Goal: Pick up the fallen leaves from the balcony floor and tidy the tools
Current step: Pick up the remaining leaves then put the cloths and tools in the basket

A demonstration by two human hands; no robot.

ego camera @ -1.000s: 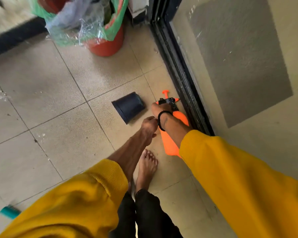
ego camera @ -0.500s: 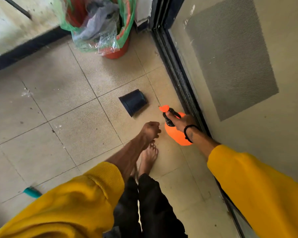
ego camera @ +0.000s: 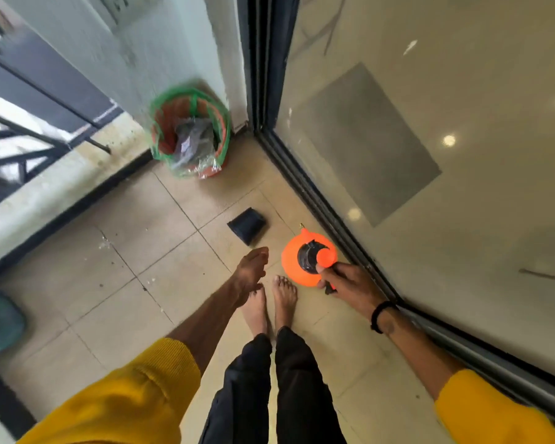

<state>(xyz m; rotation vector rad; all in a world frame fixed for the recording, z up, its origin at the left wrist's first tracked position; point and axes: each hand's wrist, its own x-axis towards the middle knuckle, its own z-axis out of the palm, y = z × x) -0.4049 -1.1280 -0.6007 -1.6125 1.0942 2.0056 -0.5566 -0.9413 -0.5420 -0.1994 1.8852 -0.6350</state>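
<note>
Orange pump sprayer (ego camera: 302,267): seen from above, gripped at its handle by the right hand (ego camera: 346,282), beside the sliding-door track (ego camera: 334,219). Left hand (ego camera: 249,270): relaxed, fingers loose, holding nothing. Black plastic pot (ego camera: 248,226): on its side on the tiles, just beyond the sprayer. Lined red bucket (ego camera: 189,133): corner by the wall. Bare tiled floor (ego camera: 125,283) extends leftward to the parapet edge.

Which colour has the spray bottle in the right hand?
Bright orange spray bottle with a black neck, in the head view.
</note>
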